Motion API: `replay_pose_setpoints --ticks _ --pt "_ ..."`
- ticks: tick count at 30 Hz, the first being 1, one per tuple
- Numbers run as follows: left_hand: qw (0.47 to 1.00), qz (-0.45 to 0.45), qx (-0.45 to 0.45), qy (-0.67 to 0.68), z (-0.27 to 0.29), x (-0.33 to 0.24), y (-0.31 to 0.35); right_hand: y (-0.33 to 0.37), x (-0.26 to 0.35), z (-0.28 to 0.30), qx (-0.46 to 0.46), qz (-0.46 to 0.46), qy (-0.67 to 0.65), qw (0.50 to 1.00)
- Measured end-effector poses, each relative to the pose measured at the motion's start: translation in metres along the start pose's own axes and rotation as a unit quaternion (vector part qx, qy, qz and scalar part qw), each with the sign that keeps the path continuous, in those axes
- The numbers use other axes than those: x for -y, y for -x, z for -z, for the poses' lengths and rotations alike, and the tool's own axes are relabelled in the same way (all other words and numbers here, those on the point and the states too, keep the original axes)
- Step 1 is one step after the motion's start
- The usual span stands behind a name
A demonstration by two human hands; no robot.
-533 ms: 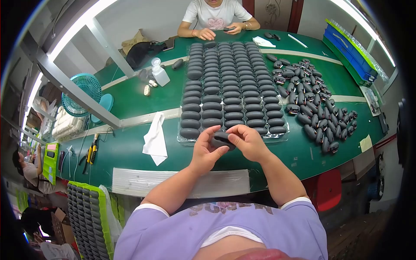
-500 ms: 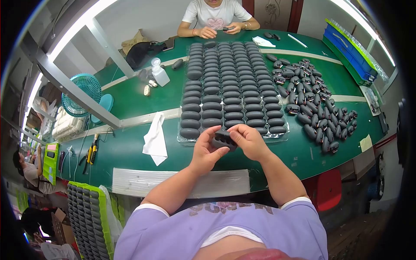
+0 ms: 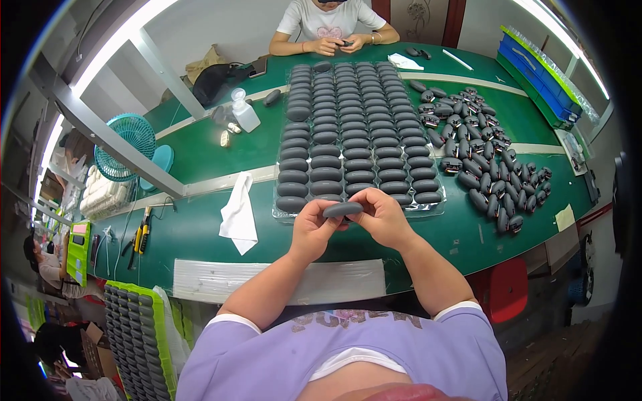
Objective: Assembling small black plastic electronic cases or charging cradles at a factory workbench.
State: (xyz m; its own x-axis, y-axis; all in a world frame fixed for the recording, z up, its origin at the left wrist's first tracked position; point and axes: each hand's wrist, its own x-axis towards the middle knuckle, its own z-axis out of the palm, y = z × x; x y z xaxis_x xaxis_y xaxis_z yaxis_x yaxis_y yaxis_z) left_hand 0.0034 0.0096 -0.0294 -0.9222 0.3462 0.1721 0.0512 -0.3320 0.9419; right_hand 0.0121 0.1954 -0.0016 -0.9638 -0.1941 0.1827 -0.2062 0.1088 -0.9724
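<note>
My left hand [image 3: 313, 228] and my right hand [image 3: 384, 215] together hold one dark grey oval shell [image 3: 342, 209] just in front of a clear tray [image 3: 286, 215]. The tray carries several rows of the same grey oval shells [image 3: 353, 137], laid flat. A loose heap of similar dark parts [image 3: 481, 160] lies on the green table to the right of the tray, beyond my right hand.
A white cloth [image 3: 239, 212] lies left of the tray, with a clear bottle [image 3: 244, 111] and a teal fan [image 3: 127, 147] further back left. Another person [image 3: 331, 27] works at the far side. Blue bins [image 3: 538, 83] stand at the right; yellow-handled pliers [image 3: 142, 230] at left.
The oval shell has been turned in my fingers and now shows its smooth rounded side; both hands stay in the same place at the tray's near edge.
</note>
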Motion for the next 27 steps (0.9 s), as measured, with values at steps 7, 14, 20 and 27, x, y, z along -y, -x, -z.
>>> replay_pose_setpoints --ticks 7,14,20,27 --pt "0.999 -0.001 0.014 -0.033 0.005 -0.001 -0.003 0.001 0.002 0.000 -0.013 0.042 0.077 0.996" --pt "0.998 0.045 0.019 -0.031 0.008 -0.002 0.000 0.003 0.000 0.000 0.000 0.033 0.082 0.996" --pt "1.000 0.008 0.020 -0.003 0.005 -0.003 -0.003 0.001 0.003 0.001 -0.003 0.054 0.051 0.997" --pt "0.993 0.114 -0.016 0.014 0.007 -0.010 -0.008 0.002 0.004 -0.001 -0.008 0.041 0.142 0.989"
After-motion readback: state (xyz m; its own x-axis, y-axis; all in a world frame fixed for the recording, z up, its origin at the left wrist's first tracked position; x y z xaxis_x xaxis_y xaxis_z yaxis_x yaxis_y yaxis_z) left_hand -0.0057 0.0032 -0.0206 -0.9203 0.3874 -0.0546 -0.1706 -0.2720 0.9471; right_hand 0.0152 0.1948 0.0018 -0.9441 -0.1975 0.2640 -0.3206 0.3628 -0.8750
